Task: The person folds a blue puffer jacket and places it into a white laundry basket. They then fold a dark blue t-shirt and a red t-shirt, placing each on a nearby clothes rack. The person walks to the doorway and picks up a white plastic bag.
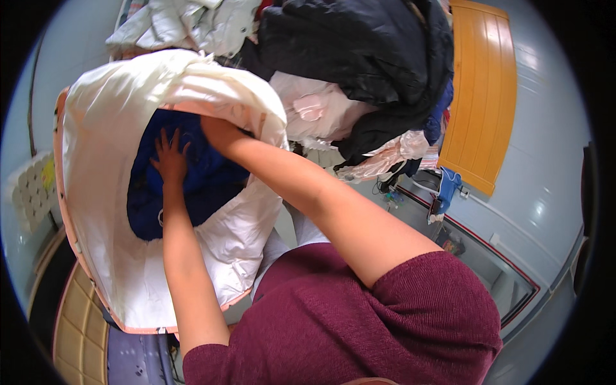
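Observation:
A large storage bag with a white lining [106,192] and pink-edged rim stands before me, its mouth facing up. Dark blue fabric, apparently clothing [149,207], lies inside it. My left hand [172,156] rests on the bright blue part of this fabric with its fingers spread, holding nothing. My right hand [215,132] reaches into the bag at the far right of the opening. Only the wrist area shows there; the lining's fold hides the fingers, so I cannot see whether they grip anything.
Beyond the bag rises a heap with a black padded jacket [346,43], a whitish coat [192,29] and crumpled clear plastic [317,106]. A yellow wooden panel [479,96] stands at the right. A glass-topped surface [500,284] with a red edge lies at lower right.

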`<state>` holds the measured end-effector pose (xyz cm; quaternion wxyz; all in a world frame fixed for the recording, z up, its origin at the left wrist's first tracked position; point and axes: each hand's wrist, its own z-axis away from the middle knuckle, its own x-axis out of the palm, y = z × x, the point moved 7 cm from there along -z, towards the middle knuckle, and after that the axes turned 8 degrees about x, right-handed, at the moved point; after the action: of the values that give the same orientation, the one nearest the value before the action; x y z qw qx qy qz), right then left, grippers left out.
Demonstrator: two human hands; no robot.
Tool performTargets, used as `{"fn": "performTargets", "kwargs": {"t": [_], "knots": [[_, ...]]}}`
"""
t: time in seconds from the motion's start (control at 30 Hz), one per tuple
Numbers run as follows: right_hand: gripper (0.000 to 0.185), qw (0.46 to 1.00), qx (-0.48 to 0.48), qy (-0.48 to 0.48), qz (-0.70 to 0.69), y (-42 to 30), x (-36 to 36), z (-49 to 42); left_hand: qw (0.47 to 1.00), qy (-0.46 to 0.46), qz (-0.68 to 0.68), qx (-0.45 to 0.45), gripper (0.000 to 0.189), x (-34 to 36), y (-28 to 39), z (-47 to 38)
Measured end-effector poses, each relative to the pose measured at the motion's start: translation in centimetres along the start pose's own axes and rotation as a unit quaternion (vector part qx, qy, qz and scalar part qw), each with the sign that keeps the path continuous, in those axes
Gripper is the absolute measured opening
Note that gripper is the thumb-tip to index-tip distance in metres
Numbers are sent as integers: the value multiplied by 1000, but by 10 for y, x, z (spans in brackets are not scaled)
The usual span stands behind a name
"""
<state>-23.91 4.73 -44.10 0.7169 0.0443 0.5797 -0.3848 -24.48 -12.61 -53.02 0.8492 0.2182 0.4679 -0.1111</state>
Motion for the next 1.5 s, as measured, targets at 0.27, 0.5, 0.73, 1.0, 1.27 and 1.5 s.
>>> {"fn": "performTargets", "kwargs": {"t": [0.27, 0.5, 0.73, 1.0, 1.27, 1.5], "knots": [[43, 929, -342, 140, 22, -50, -139, 86, 973, 141, 59, 174, 66, -39, 96, 56], [77, 996, -16, -52, -66, 31, -171, 44, 975, -130, -21, 177, 75, -25, 121, 48], [87, 941, -51, 328, 59, 111, -330, 93, 980, 56, 90, 166, 56, -90, 105, 57], [102, 934, 172, 278, -145, 278, -370, 87, 960, 210, 172, 75, 42, -122, 112, 168], [67, 942, 70, 273, -183, 287, -413, 120, 943, 227, 212, 119, 34, -156, 234, 223], [55, 946, -17, 268, -182, 278, -426, 151, 928, 194, 227, 222, 30, -184, 344, 227]]}}
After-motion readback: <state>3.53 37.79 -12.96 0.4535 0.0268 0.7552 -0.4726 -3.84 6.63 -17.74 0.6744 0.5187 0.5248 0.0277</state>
